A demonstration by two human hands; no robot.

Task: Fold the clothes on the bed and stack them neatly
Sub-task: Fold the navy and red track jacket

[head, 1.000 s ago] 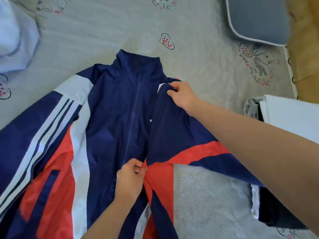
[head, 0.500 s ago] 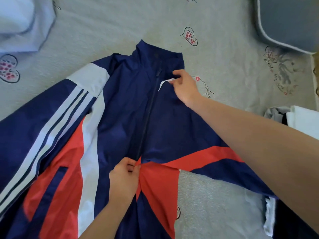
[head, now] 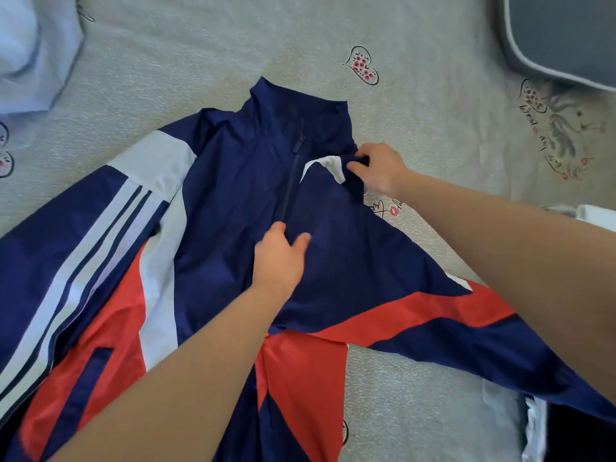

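A navy, red and white track jacket (head: 226, 201) lies front up on the bed, collar away from me, zip closed. Its right side is folded in over the chest, and the sleeve runs off toward the lower right. My right hand (head: 376, 168) pinches the folded shoulder edge beside the collar, fingers curled on the navy and white fabric. My left hand (head: 280, 258) lies flat on the chest near the zip, fingers spread, pressing the folded panel down. The left sleeve with white stripes stretches out to the lower left.
The grey bedsheet (head: 416, 121) has heart prints. A pale blue garment (head: 30, 51) lies at the top left. A grey pillow (head: 563, 38) sits at the top right. White and dark clothes (head: 546, 428) lie at the right edge.
My left hand let go of the jacket's hem area and moved up onto the chest, now pressing flat. My right hand shifted slightly toward the collar, still pinching the shoulder fold.
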